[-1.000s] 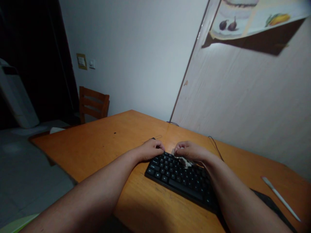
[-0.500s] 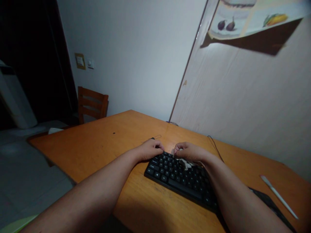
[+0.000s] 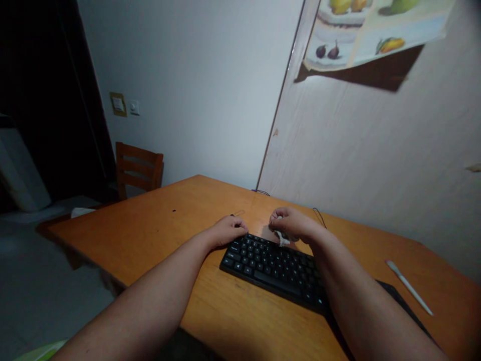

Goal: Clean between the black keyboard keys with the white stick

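Note:
A black keyboard (image 3: 270, 268) lies at a slant on the wooden table (image 3: 150, 235). My left hand (image 3: 228, 230) rests at its upper left corner, thumb and fingers closed on the keyboard's edge. Raised a little over the keyboard's back edge, my right hand (image 3: 287, 223) is closed on a crumpled white tissue (image 3: 283, 239), which hangs below the fingers. The right forearm hides part of the keyboard's right end.
A white-handled brush (image 3: 409, 288) lies on the table at the right, beside a dark flat object (image 3: 391, 291) partly behind my right forearm. Thin cables (image 3: 319, 216) run near the wall. A wooden chair (image 3: 138, 168) stands beyond the table's left side.
My right hand has lifted up and away from the keys with the tissue. My left hand has stayed at the keyboard's corner. The whole view has shifted slightly.

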Action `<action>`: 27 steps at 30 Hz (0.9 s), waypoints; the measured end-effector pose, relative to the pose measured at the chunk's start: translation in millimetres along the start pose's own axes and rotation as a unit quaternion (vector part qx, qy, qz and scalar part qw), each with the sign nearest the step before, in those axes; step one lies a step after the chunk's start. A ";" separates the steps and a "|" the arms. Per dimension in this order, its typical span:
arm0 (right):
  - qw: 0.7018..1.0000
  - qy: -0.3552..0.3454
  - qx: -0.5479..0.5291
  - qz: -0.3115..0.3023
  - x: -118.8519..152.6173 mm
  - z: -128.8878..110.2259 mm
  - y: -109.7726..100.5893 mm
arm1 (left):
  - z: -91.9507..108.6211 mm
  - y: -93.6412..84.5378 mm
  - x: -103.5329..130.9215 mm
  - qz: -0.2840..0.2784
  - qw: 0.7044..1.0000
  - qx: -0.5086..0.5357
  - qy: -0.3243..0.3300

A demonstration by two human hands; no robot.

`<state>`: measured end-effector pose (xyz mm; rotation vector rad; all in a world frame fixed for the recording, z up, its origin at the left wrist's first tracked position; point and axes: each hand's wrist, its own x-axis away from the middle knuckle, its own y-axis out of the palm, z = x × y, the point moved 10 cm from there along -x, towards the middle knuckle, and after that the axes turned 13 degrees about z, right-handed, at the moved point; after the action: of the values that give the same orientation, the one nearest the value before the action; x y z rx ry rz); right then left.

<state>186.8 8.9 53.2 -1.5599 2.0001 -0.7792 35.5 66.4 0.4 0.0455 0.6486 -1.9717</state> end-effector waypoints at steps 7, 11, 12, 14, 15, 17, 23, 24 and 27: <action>0.999 -0.023 -0.045 -0.018 7.8 -18.7 -13.2 | -0.2 -7.4 -2.9 0.032 0.998 0.047 -0.035; 0.997 -0.024 -0.067 -0.001 13.9 -13.6 -22.9 | 2.1 -19.0 -9.5 0.073 0.994 0.067 -0.041; 0.997 -0.024 -0.069 0.008 15.9 -10.7 -25.4 | 4.9 -24.1 -11.9 0.089 0.993 0.073 -0.037; 0.997 -0.027 -0.070 0.023 19.9 -5.0 -28.4 | 15.0 -35.6 -17.2 0.120 0.989 0.080 -0.022; 0.997 -0.029 -0.070 0.028 21.7 -2.3 -28.5 | 21.8 -40.0 -20.0 0.128 0.989 0.078 -0.013; 0.996 -0.035 -0.069 0.037 23.8 2.4 -26.0 | 35.8 -44.0 -25.8 0.126 0.990 0.061 -0.005; 0.995 -0.073 -0.038 0.062 17.7 11.4 -0.5 | 53.1 -38.2 -37.4 0.170 0.984 0.043 -0.013; 0.994 -0.082 -0.027 0.067 15.9 12.3 4.4 | 50.4 -34.8 -37.6 0.181 0.983 0.040 -0.012; 0.989 -0.122 0.012 0.085 11.8 10.8 13.8 | 36.6 -23.2 -36.2 0.199 0.980 0.026 -0.011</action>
<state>181.8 -1.5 35.6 -1.3769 1.9059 -0.5163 42.3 87.2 52.4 0.1716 0.5261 -1.5995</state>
